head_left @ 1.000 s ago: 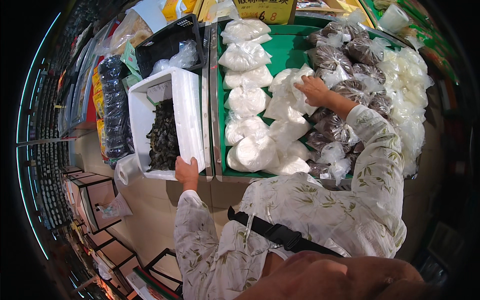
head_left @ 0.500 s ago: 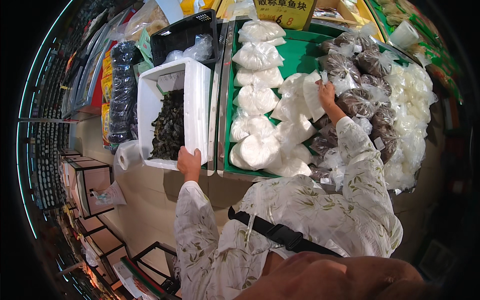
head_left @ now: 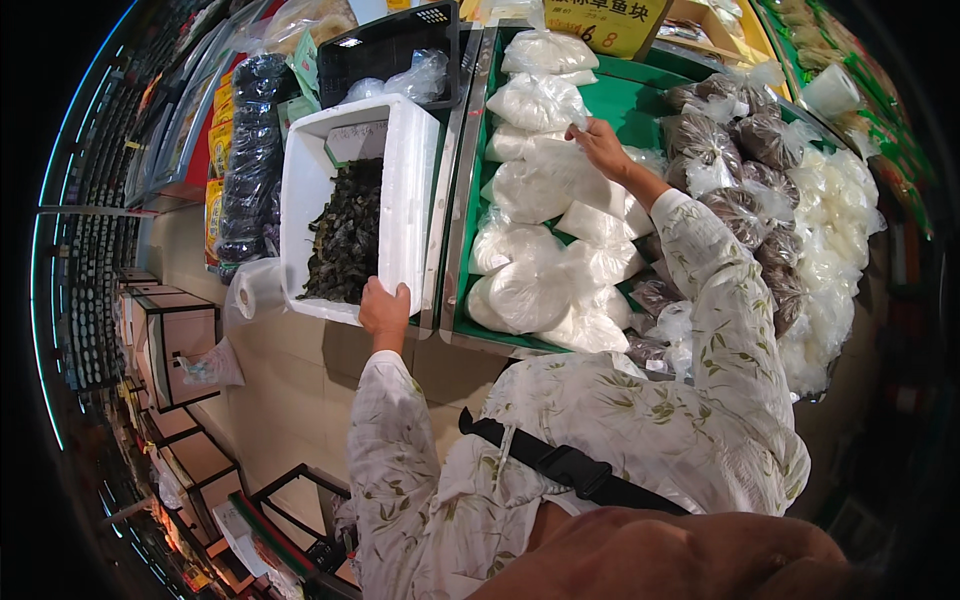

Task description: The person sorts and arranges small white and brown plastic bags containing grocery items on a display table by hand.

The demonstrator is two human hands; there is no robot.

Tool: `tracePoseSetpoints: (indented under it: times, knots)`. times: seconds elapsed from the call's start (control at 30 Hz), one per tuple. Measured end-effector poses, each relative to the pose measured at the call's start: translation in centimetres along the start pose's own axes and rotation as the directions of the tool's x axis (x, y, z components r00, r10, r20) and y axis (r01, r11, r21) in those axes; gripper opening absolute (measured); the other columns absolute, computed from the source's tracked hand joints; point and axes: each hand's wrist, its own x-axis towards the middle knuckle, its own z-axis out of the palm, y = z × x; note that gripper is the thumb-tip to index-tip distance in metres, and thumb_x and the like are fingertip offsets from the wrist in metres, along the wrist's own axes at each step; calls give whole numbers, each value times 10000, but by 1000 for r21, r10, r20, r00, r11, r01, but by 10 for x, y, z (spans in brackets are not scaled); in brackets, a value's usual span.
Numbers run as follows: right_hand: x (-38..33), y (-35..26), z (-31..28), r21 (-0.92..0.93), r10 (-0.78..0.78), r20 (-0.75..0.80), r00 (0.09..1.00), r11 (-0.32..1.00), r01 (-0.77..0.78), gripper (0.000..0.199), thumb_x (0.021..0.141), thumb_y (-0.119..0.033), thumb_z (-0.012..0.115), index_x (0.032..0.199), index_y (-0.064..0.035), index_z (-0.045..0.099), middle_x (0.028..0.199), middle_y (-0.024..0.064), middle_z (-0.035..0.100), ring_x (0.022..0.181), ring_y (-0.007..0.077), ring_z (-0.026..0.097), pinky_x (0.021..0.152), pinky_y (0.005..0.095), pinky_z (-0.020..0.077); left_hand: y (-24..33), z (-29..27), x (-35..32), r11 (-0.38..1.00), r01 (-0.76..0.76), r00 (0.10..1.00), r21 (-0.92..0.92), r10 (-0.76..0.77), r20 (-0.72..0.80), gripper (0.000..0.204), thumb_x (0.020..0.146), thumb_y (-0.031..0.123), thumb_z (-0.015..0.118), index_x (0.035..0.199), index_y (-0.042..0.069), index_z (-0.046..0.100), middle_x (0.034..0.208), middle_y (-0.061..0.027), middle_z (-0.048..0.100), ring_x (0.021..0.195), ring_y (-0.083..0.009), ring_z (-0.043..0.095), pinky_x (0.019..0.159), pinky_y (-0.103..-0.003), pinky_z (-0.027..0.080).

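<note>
Right fingers (head_left: 590, 136) at crinkled plastic bag (head_left: 565, 175)

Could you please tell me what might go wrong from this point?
The right hand appears to pinch the thin, clear plastic bag of white contents near its top, so the film could slip or tear. The left hand holds the near rim of the rectangular white foam box; a hard tug might tip it and spill the dark, crinkled pieces inside.
</note>
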Motion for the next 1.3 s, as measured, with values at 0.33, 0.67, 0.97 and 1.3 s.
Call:
tracePoseSetpoints:
  times: [0.33,0.67,0.97,1.3]
  knots:
    - [81,14,75,-656,-67,215,974,729,195,213,888,-237,578,944,-32,581,864,198,648,822,386,611,712,447,478,3,-1,0,1000,23,999,-5,-22,31,365,726,337,652,912,43,541,944,-146,617,866,-377,612,705,-504,491]
    - [-1,5,64,-717,-369,16,929,644,267,611,729,-288,735,1234,-57,479,1123,162,542,1083,338,504,913,437,384,1,4,-1,1000,-3,1000,-5,3,-15,401,720,336,663,955,35,539,988,-157,617,873,-378,610,707,-499,490]
    - [-57,80,-48,-886,-107,-133,985,458,-70,483,769,-70,575,1243,-37,483,1221,179,508,1168,363,461,985,450,377,5,1,0,1000,-11,1000,0,11,16,412,727,345,661,958,27,537,991,-168,614,880,-383,610,720,-501,489]
    - [-42,88,-55,-950,249,-96,964,265,-163,328,787,-97,568,1115,-91,576,1140,129,568,1061,351,553,851,425,494,3,0,-1,1000,-5,1000,24,5,-6,382,728,335,650,927,30,536,968,-165,622,867,-382,618,703,-493,499]
